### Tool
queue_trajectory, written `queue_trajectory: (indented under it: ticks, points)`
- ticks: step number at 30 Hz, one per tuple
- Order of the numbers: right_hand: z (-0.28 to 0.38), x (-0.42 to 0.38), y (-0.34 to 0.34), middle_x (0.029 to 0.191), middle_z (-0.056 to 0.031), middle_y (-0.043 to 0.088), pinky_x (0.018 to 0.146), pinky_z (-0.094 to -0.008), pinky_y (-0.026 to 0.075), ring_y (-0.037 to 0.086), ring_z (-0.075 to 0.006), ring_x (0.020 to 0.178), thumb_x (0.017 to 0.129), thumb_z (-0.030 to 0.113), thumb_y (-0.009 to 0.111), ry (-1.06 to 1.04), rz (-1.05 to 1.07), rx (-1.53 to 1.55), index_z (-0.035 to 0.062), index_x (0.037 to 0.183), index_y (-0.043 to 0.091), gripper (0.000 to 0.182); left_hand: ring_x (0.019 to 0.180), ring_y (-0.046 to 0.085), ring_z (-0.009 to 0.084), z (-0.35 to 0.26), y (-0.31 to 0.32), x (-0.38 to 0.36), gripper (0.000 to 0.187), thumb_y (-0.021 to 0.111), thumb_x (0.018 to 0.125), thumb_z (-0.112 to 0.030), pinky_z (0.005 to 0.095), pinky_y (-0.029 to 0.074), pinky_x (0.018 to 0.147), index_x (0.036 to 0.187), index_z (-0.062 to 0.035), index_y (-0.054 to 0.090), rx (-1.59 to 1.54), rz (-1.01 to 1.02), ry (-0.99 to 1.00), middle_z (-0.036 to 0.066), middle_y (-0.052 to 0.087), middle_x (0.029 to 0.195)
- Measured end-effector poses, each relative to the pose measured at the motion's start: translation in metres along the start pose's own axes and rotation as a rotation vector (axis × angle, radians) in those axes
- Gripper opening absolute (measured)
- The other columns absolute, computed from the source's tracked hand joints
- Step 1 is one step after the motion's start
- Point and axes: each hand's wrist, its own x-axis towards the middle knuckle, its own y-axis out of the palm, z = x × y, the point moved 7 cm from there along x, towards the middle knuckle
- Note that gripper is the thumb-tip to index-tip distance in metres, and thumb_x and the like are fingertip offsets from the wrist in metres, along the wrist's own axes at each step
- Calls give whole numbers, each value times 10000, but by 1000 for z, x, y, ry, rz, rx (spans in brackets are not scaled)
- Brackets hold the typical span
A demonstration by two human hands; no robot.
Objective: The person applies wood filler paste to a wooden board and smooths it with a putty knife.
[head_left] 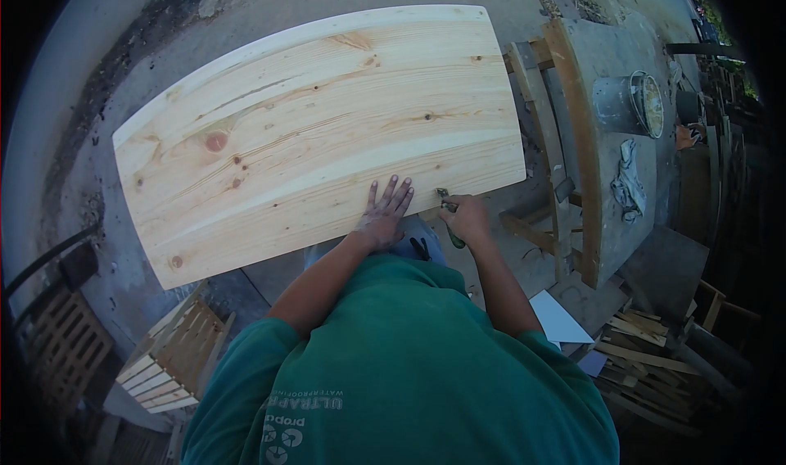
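Observation:
A wide pale pine tabletop [319, 129] with dark knots and a curved far edge lies in front of me. My left hand [383, 216] rests flat on its near side, fingers spread. Just to the right, my right hand [469, 218] is wrapped around a small hand tool with a dark green handle [455, 237]. The tool's short metal head [442, 193] is over the near edge of the tabletop, and its exact kind I cannot tell. My body is close against the tabletop's near edge.
On the right stands a wooden-edged workbench [585, 170] with a bucket [626, 105] and a crumpled rag [629, 182]. Wood offcuts [647, 358] are piled at lower right, near a white sheet [560, 318]. A slatted wooden crate [176, 350] sits at lower left.

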Motion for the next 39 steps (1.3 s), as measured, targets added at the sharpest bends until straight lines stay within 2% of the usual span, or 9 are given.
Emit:
queue_trajectory:
  ticks: [4,7,11,16,23,29,34,37,39]
  points:
    - [9,-18,3,1044,-182,748,909,-414,555,714,-344,978,742,286,824,-17,113,-135,129,1125,777,416,1567,-103,354,1,-1,0,1009,652,900,-416,623,-65,1227,1632,-70,51,0,2,13,113,-42,1712]
    - [-16,-26,-8,1073,-188,738,923,-421,548,704,-355,997,744,318,831,-16,127,-93,110,1090,782,407,1566,-103,360,0,0,1,994,633,912,-432,623,-64,1226,1631,-68,51,17,14,-4,117,-38,1712]
    - [-88,-10,-46,1079,-183,738,929,-418,545,703,-358,1003,739,301,820,77,14,-6,116,1077,789,386,1571,-61,358,-1,4,3,962,613,926,-451,621,-59,1227,1630,-68,83,24,-65,-15,123,7,1711]
    - [-173,15,-103,1082,-180,738,928,-415,546,705,-358,1005,734,282,803,109,-63,44,107,1092,780,399,1573,34,352,-3,2,5,716,504,1010,-392,603,-2,1243,1600,-67,260,58,-205,-77,114,129,1700]
    - [-223,57,-163,1064,-182,742,896,-397,551,713,-345,990,746,251,796,49,-102,157,108,1130,765,411,1572,8,360,-1,-34,46,704,444,1029,-413,611,-43,1235,1594,-37,256,96,-474,-492,141,107,1701]
    - [-233,88,-196,1034,-185,743,856,-389,552,716,-337,958,774,225,787,-44,-73,134,116,1157,753,400,1572,-36,365,43,-88,97,708,367,1046,-435,614,-72,1224,1590,-2,236,64,-750,-754,160,70,1703]
    - [-235,106,-216,1002,-187,738,839,-388,550,714,-325,918,795,195,769,-80,-75,105,121,1190,735,403,1574,-30,351,78,-102,110,689,319,1054,-458,607,-57,1229,1609,-61,223,23,-772,-932,126,70,1710]
    - [-222,116,-225,1105,-189,713,887,-409,531,684,-358,1026,818,175,754,-78,-48,103,121,1190,725,377,1575,-18,341,79,-103,111,676,309,1054,-466,595,-45,1236,1618,-103,220,40,-767,-980,109,81,1711]
    - [-205,126,-230,1093,-185,693,884,-422,525,669,-369,1019,830,161,737,-168,-89,101,124,1211,710,383,1576,-9,335,73,-106,111,671,312,1053,-468,586,-37,1242,1621,-123,219,49,-758,-1010,101,88,1711]
